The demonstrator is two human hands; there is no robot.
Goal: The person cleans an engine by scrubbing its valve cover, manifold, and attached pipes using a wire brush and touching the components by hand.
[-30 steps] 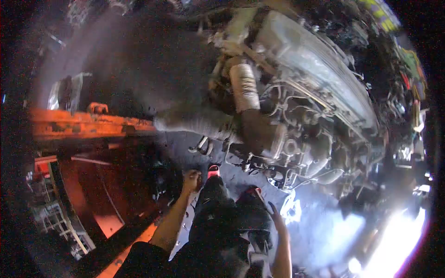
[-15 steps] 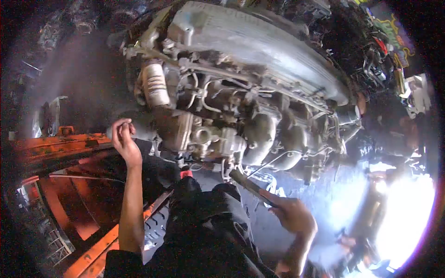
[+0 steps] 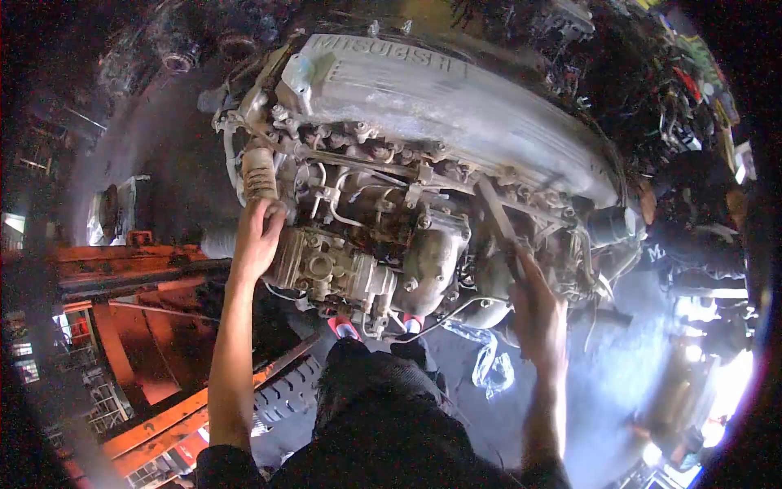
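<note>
A large, dirty engine [image 3: 456,114] with a ribbed metal cover fills the middle of the view. My left hand [image 3: 259,240] is at its left side, just below a ribbed, pale cylindrical part [image 3: 260,173]. The fingers there are curled and close together; their tips are hidden, and what they hold, if anything, does not show. In my right hand [image 3: 538,310] is a long, flat, narrow tool [image 3: 494,210], gripped at its lower end. It points up and to the left, with its far end over the pipes and fittings under the cover. Its exact kind is unclear.
An orange metal frame [image 3: 155,428] and a black treaded tyre [image 3: 289,391] lie at lower left. Crumpled clear plastic [image 3: 493,371] is on the floor below the engine. Dark machine parts [image 3: 175,57] crowd the back. A person in dark clothing [image 3: 692,204] is at right.
My right hand has raised the flat tool from below the engine to over its pipes. My left hand has moved right and in against the engine. The view has shifted slightly.
</note>
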